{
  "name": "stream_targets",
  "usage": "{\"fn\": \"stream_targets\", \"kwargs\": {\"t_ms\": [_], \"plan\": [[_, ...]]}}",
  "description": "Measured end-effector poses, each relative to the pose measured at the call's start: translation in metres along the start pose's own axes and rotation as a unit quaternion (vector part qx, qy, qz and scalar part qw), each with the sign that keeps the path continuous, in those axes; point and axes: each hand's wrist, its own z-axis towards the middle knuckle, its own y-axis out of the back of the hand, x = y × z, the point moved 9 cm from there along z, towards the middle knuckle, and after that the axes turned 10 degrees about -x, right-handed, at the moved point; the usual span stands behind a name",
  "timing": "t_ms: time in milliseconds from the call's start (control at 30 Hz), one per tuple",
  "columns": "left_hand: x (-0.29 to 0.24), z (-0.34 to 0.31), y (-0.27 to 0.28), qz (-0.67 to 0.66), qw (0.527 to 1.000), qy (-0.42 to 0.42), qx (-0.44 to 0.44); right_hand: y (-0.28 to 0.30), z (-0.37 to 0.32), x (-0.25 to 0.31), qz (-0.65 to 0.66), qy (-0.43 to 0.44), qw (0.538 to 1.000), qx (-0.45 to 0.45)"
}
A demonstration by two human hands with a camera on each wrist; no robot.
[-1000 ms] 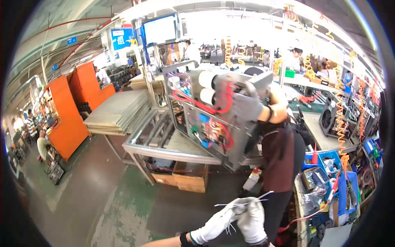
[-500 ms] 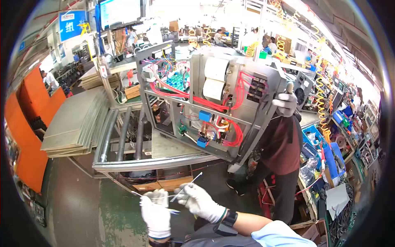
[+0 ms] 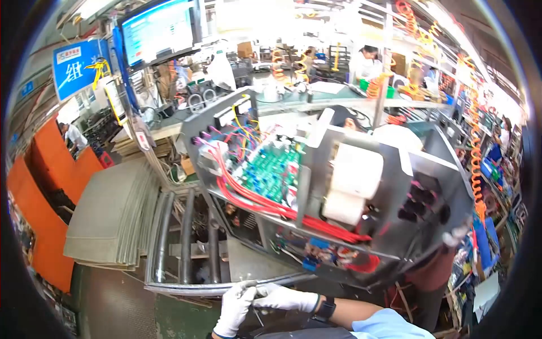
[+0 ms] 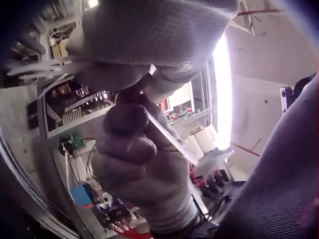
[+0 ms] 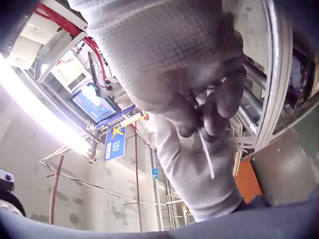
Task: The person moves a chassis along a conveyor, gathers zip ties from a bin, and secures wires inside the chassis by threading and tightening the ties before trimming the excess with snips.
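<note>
Both hands wear white gloves and meet low in the head view, in front of an open metal chassis (image 3: 316, 226). My left hand (image 3: 232, 309) holds several thin white cable ties (image 4: 45, 72), whose loose ends stick out beside its fingers in its wrist view. With curled fingertips, my right hand (image 3: 285, 298) pinches at a white cable tie (image 5: 207, 154) against the left fingers. Part of that tie is hidden between the fingers. Inside the chassis show a green circuit board (image 3: 274, 169), red cables (image 3: 254, 204) and white cylinders (image 3: 355, 178).
The chassis stands at a metal roller conveyor (image 3: 186, 243). Stacked grey boards (image 3: 110, 212) lie left of it, by orange panels (image 3: 42, 192). Behind the chassis's right side is a person in maroon (image 3: 432, 274). Orange coiled hoses (image 3: 476, 152) hang at the right.
My hands, apart half a second ago with a tie stretched between them, are now together. The head view has come closer to the chassis, whose inside shows more from above.
</note>
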Motion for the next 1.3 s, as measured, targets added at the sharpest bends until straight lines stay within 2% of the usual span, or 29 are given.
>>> {"fn": "stream_targets", "kwargs": {"t_ms": [67, 100, 133, 200, 233, 267, 367, 400, 467, 533, 567, 633, 667, 733, 800, 833, 867, 900, 933, 1000, 1033, 1067, 1133, 1200, 1300], "plan": [[0.026, 0.032, 0.006, -0.089, 0.994, 0.064, 0.021, 0.011, 0.019, 0.001, -0.078, -0.044, 0.996, -0.024], [0.019, 0.045, 0.012, -0.099, 0.995, 0.014, -0.001, 0.012, 0.033, 0.004, -0.041, -0.009, 0.999, -0.026], [0.019, 0.059, 0.017, -0.098, 0.995, 0.011, 0.003, 0.019, 0.043, 0.008, -0.042, -0.006, 0.999, -0.03], [0.009, 0.082, 0.026, -0.12, 0.991, 0.063, 0.0, 0.036, 0.052, 0.022, -0.041, -0.031, 0.995, -0.086], [-0.004, 0.093, 0.026, -0.121, 0.991, 0.052, 0.011, 0.044, 0.06, 0.018, -0.087, -0.045, 0.99, -0.098], [0.002, 0.107, 0.029, -0.169, 0.981, 0.089, 0.029, 0.046, 0.063, 0.024, -0.036, -0.056, 0.991, -0.113], [-0.042, 0.144, 0.043, -0.108, 0.991, -0.056, 0.049, 0.057, 0.073, 0.026, -0.055, -0.108, 0.98, -0.16], [-0.036, 0.161, 0.055, -0.164, 0.986, -0.014, 0.041, 0.062, 0.079, 0.026, -0.07, -0.082, 0.979, -0.175], [-0.042, 0.186, 0.081, -0.188, 0.981, -0.02, 0.03, 0.067, 0.081, 0.035, -0.08, -0.055, 0.973, -0.209], [-0.054, 0.203, 0.095, -0.154, 0.983, -0.073, 0.064, 0.076, 0.07, 0.055, 0.021, -0.037, 0.956, -0.291], [-0.058, 0.206, 0.09, -0.152, 0.982, -0.071, 0.087, 0.08, 0.068, 0.054, 0.079, -0.025, 0.94, -0.331], [-0.062, 0.201, 0.07, -0.077, 0.977, -0.059, 0.192, 0.085, 0.061, 0.068, 0.116, 0.045, 0.911, -0.394], [-0.061, 0.196, 0.058, -0.087, 0.968, -0.039, 0.233, 0.085, 0.059, 0.079, 0.139, 0.069, 0.896, -0.416], [-0.066, 0.187, 0.043, -0.055, 0.951, -0.008, 0.303, 0.084, 0.055, 0.089, 0.14, 0.076, 0.879, -0.449], [-0.078, 0.182, 0.028, -0.018, 0.941, -0.066, 0.331, 0.082, 0.057, 0.093, 0.163, 0.098, 0.869, -0.456], [-0.077, 0.181, 0.02, -0.045, 0.927, -0.098, 0.359, 0.082, 0.056, 0.098, 0.115, 0.118, 0.869, -0.467], [-0.079, 0.178, 0.017, -0.057, 0.919, -0.092, 0.378, 0.083, 0.055, 0.106, 0.064, 0.141, 0.866, -0.475], [-0.073, 0.176, 0.013, -0.069, 0.915, -0.068, 0.392, 0.083, 0.053, 0.122, -0.048, 0.17, 0.855, -0.488], [-0.066, 0.174, 0.011, -0.082, 0.91, -0.045, 0.403, 0.081, 0.054, 0.132, -0.077, 0.201, 0.848, -0.484], [-0.054, 0.16, 0.013, -0.095, 0.888, 0.084, 0.443, 0.077, 0.057, 0.144, -0.127, 0.208, 0.843, -0.48], [-0.048, 0.157, 0.015, -0.07, 0.89, 0.107, 0.437, 0.074, 0.057, 0.152, -0.162, 0.22, 0.829, -0.488], [-0.043, 0.153, 0.015, -0.045, 0.892, 0.131, 0.431, 0.073, 0.061, 0.151, -0.163, 0.223, 0.835, -0.477], [-0.044, 0.151, 0.017, -0.07, 0.911, 0.107, 0.391, 0.072, 0.066, 0.152, -0.185, 0.235, 0.831, -0.469], [-0.045, 0.154, 0.021, -0.152, 0.913, 0.063, 0.373, 0.072, 0.071, 0.148, -0.197, 0.221, 0.846, -0.443], [-0.038, 0.154, 0.027, -0.076, 0.926, 0.082, 0.36, 0.068, 0.072, 0.15, -0.207, 0.244, 0.848, -0.422]]}}
